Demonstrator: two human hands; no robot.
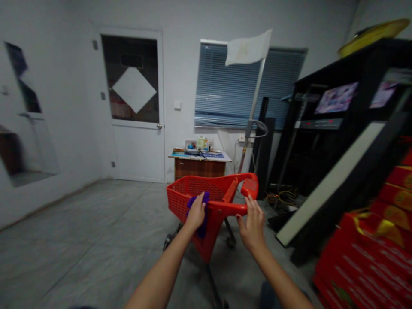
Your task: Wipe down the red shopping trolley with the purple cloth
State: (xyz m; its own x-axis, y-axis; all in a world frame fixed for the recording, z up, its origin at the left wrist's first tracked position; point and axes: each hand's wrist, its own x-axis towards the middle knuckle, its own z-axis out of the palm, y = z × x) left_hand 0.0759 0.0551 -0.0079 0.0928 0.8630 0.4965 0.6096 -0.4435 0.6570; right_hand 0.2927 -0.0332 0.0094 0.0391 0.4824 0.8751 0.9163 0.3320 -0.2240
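Note:
A red plastic shopping cart (214, 223) on dark legs and wheels stands on the floor in front of me, its slotted basket toward the left and its handle toward the right. My left hand (197, 213) is closed on a purple cloth (202, 229), pressed against the rim and outer side of the basket. At the handle end, my right hand (252, 225) touches the red frame with its fingertips, the thumb held apart. No object shows in the right hand. The palm side of both hands is hidden.
Red boxes (347, 257) are stacked at the right, near a leaning pale board (331, 180) and a black rack (370, 86) with screens. A small desk (199, 165) with clutter stands by the back wall, near a pole with a white flag (249, 48) and a white door (138, 150).

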